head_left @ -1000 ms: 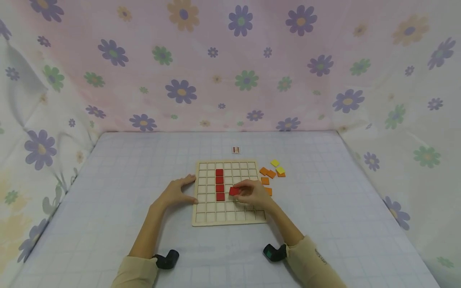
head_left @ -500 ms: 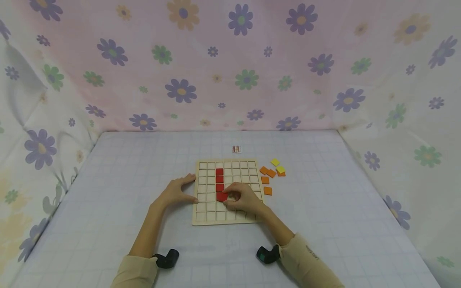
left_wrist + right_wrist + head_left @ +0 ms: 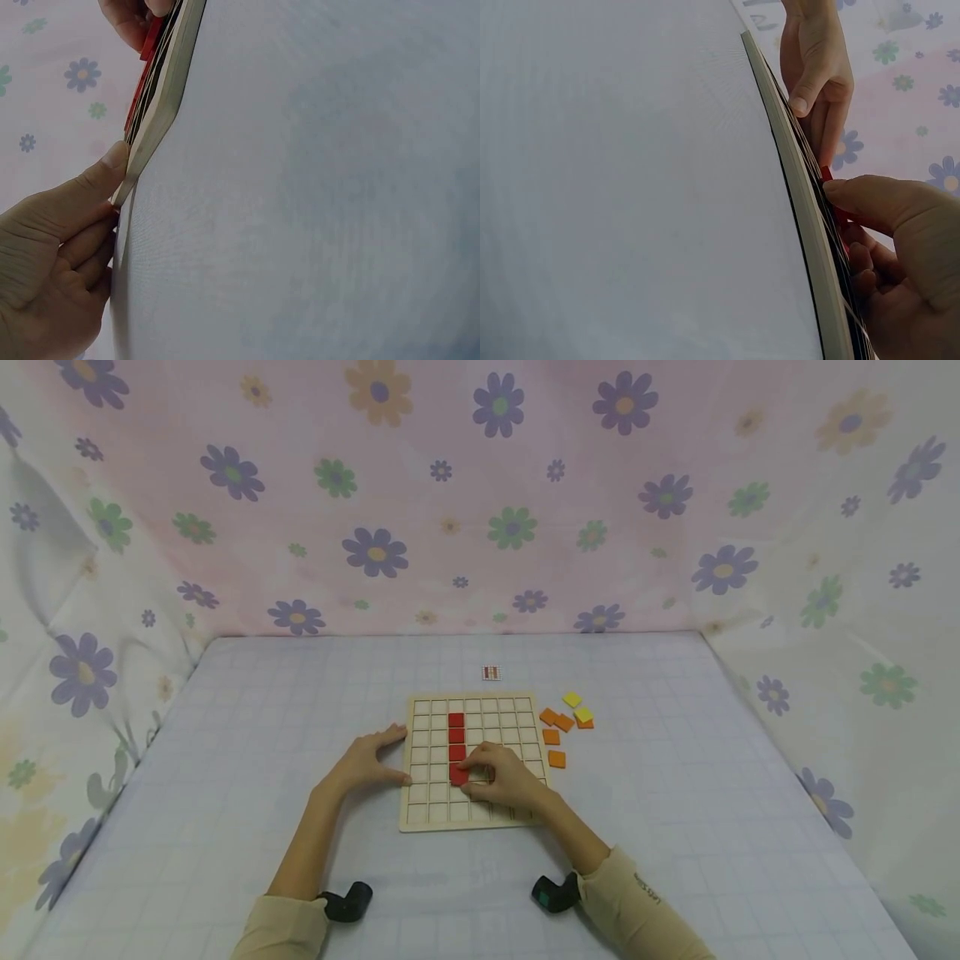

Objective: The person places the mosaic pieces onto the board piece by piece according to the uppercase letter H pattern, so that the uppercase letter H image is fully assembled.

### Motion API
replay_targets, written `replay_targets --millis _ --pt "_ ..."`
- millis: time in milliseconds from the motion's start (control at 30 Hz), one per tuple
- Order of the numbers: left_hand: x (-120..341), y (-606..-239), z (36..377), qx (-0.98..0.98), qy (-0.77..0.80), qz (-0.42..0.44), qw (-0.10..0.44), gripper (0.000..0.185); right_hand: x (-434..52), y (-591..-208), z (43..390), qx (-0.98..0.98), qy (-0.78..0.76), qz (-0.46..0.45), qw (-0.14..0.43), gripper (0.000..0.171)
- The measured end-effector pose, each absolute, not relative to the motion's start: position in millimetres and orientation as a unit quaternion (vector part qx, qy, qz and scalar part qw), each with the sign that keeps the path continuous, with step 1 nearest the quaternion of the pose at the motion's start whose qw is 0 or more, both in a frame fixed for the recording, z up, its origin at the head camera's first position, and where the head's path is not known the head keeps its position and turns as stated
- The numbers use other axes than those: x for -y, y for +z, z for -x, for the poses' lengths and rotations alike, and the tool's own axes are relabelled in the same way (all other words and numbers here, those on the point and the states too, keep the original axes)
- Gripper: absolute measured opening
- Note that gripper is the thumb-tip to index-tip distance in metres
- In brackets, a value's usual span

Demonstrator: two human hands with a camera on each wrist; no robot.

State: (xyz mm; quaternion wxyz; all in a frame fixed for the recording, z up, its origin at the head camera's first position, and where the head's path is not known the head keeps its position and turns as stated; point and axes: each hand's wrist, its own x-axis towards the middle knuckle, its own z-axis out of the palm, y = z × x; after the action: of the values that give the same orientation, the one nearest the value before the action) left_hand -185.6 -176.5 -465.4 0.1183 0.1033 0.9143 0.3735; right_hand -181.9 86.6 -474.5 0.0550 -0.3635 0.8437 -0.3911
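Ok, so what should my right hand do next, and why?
Probably ease the red tile down into the grid board at the near end of the red column: your right hand pinches it there, not yet released, while your left hand touches the board's left edge.

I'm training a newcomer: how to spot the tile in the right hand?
On the table lies a wooden board bearing a column of red tiles. At that column's near end is the held tile, the only one the right hand pinches.
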Motion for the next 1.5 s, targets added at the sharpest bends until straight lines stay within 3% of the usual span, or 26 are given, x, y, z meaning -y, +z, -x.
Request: replay_targets --millis 300,1500 --pt "175.5 -463.6 183.9 -0.913 0.377 -0.098 0.122 0.088 -85.4 -471.8 178.2 -0.845 -0.398 0.349 0.075 0.025" --pt "176.3 -464.4 184.6 -0.913 0.376 -0.103 0.116 0.087 -85.4 -471.3 177.4 -0.839 -0.385 0.377 0.069 0.022"
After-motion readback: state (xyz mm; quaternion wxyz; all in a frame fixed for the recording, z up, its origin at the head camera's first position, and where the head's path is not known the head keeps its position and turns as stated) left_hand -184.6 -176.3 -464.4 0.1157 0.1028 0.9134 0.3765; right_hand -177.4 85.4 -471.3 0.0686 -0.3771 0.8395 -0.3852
